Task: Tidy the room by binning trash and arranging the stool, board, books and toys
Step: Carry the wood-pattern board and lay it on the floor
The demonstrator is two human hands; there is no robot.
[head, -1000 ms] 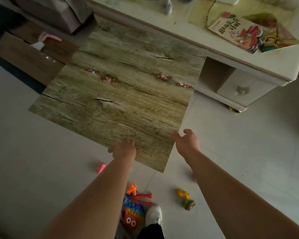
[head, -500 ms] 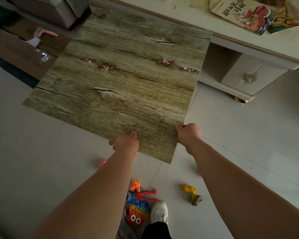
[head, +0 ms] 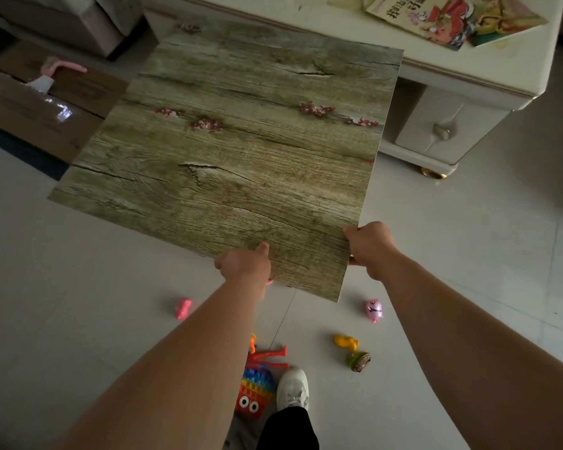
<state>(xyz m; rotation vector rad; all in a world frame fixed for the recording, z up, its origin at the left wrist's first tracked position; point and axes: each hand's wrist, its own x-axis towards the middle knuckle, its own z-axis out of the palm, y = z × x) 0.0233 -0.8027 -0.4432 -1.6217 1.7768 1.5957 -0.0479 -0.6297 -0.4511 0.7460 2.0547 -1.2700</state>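
A large thin board (head: pixel 241 151) printed with weathered wood grain is held up off the floor, tilted away from me. My left hand (head: pixel 245 265) grips its near edge, thumb on top. My right hand (head: pixel 369 245) grips the near right corner. Toys lie on the floor below: a pink toy (head: pixel 183 308), a pink pig (head: pixel 373 310), a yellow toy (head: pixel 346 341), a small green-brown toy (head: pixel 359 360), orange plastic pieces (head: pixel 267 354) and a rainbow pop toy with eyes (head: pixel 254 393). Picture books (head: pixel 449 17) lie on the white table (head: pixel 355 34).
The white table has a drawer (head: pixel 442 134) and a gold foot (head: pixel 432 172) at the right. A brown cardboard box (head: pixel 43 105) with a pink-handled thing (head: pixel 61 67) stands at the left. My white shoe (head: pixel 292 388) is beside the pop toy. Pale tiles (head: pixel 485 254) cover the floor.
The board has risen and come nearer to me, both hands now closed tighter on its near edge. The pink pig, hidden before, now shows below the right hand.
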